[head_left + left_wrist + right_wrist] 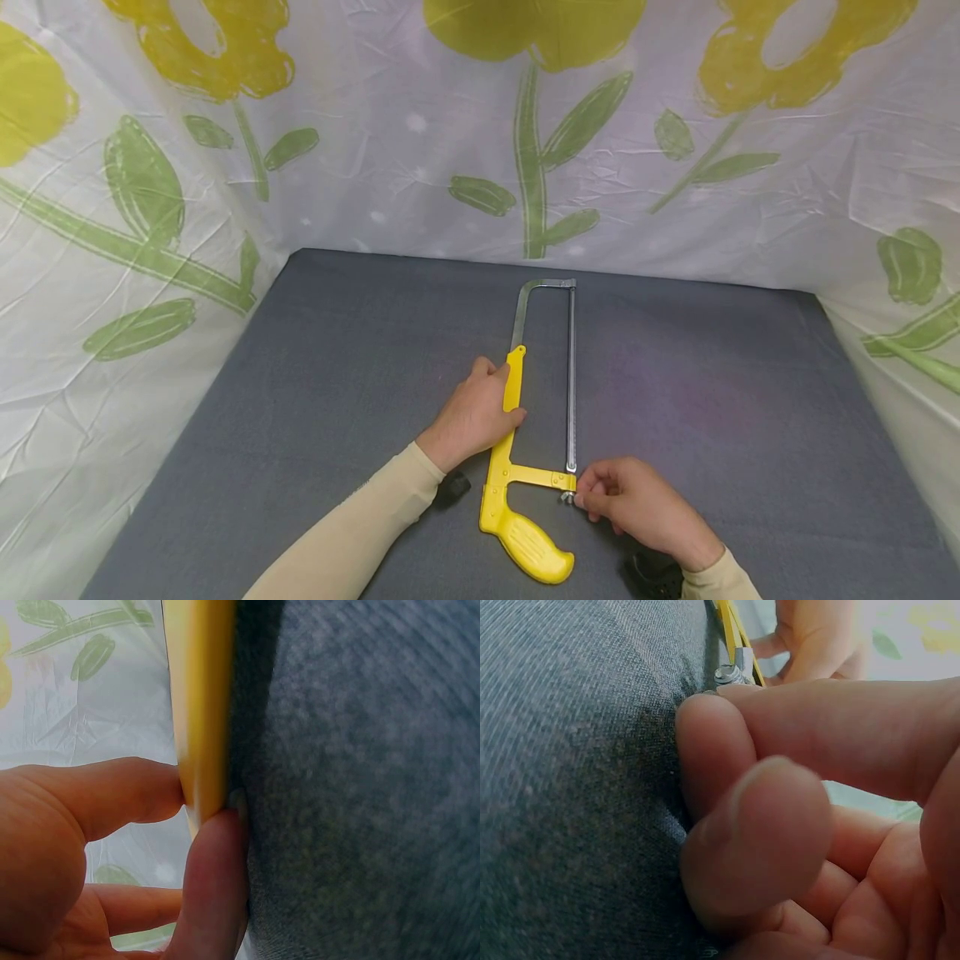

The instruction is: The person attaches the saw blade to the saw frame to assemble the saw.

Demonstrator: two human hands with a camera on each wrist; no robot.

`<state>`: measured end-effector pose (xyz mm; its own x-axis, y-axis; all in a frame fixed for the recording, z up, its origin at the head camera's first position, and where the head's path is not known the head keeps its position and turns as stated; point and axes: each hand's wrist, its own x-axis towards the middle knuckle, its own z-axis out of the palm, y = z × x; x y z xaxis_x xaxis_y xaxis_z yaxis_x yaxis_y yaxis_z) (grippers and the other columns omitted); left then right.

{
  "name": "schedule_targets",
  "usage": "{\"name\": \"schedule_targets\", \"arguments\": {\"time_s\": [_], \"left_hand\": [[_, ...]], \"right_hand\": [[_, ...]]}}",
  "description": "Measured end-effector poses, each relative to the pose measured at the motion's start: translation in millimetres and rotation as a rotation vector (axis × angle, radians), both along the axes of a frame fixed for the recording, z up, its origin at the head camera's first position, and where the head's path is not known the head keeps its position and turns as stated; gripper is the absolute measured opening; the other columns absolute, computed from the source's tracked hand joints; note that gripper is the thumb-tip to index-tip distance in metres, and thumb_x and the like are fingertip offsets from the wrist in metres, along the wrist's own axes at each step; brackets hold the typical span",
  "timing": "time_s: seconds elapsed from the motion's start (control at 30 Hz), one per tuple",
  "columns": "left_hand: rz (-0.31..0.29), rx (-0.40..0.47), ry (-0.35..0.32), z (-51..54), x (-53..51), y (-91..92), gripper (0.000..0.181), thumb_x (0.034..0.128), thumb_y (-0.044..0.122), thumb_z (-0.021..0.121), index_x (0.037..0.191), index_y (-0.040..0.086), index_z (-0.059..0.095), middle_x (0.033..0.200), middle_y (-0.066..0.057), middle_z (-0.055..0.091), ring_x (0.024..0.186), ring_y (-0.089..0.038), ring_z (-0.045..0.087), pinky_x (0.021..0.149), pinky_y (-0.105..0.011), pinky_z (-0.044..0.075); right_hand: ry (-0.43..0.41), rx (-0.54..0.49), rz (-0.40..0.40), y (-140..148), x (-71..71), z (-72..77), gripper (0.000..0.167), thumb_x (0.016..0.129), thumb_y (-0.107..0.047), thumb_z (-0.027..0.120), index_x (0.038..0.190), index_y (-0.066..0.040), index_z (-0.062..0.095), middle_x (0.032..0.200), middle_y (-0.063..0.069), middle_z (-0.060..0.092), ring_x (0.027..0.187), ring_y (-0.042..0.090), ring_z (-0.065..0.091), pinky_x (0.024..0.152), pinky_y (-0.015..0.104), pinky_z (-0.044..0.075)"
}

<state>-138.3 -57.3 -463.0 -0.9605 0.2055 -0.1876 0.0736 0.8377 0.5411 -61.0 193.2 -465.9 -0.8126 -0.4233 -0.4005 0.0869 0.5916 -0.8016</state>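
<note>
A hacksaw with a yellow frame (498,457) and a yellow handle (534,546) lies flat, its handle toward me. Its metal blade (572,375) runs along the right side. My left hand (471,417) grips the frame's long bar; in the left wrist view, thumb and fingers pinch the yellow bar (206,697) from both sides. At the blade's near end, my right hand (637,504) pinches a small metal wing nut (567,497) between thumb and index finger. The right wrist view shows the threaded end (727,673) just past those fingertips, which partly hide the nut.
A dark grey cloth (360,375) covers the table under the saw. A pale curtain (375,167) with yellow flowers and green leaves stands around the back and sides. Black devices (652,575) sit beneath the wrists.
</note>
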Motion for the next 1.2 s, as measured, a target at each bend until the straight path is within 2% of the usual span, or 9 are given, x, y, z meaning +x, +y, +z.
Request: {"name": "schedule_targets", "arguments": {"time_s": [0.7, 0.97, 1.2], "left_hand": [[0.011, -0.006, -0.009, 0.2, 0.3, 0.9, 0.08, 0.0959, 0.03, 0.083, 0.162, 0.001, 0.047, 0.137, -0.016, 0.054, 0.079, -0.015, 0.059, 0.064, -0.023, 0.052], [0.019, -0.017, -0.018, 0.4, 0.0, 1.6, 0.081, 0.0961, 0.031, 0.083, 0.162, 0.002, 0.047, 0.137, -0.015, 0.053, 0.08, -0.015, 0.059, 0.065, -0.023, 0.053], [0.011, -0.008, -0.018, 0.2, -0.2, 1.1, 0.081, 0.0962, 0.03, 0.083, 0.162, 0.001, 0.046, 0.139, -0.016, 0.053, 0.08, -0.016, 0.06, 0.065, -0.025, 0.053]], "right_hand": [[0.052, 0.012, 0.003, -0.6, 1.0, -0.7, 0.016, 0.097, -0.024, 0.078, 0.087, -0.014, 0.072, 0.069, -0.006, 0.061, 0.053, 0.007, 0.053, 0.048, 0.026, 0.046], [0.0, 0.121, -0.052, -7.5, -0.6, 1.9, 0.036, 0.093, -0.05, 0.082, 0.079, -0.019, 0.071, 0.064, -0.007, 0.059, 0.053, 0.012, 0.051, 0.049, 0.029, 0.042], [-0.015, 0.141, -0.074, -9.6, -0.6, 1.7, 0.039, 0.093, -0.051, 0.082, 0.077, -0.017, 0.071, 0.064, -0.006, 0.061, 0.053, 0.013, 0.051, 0.05, 0.029, 0.043]]}}
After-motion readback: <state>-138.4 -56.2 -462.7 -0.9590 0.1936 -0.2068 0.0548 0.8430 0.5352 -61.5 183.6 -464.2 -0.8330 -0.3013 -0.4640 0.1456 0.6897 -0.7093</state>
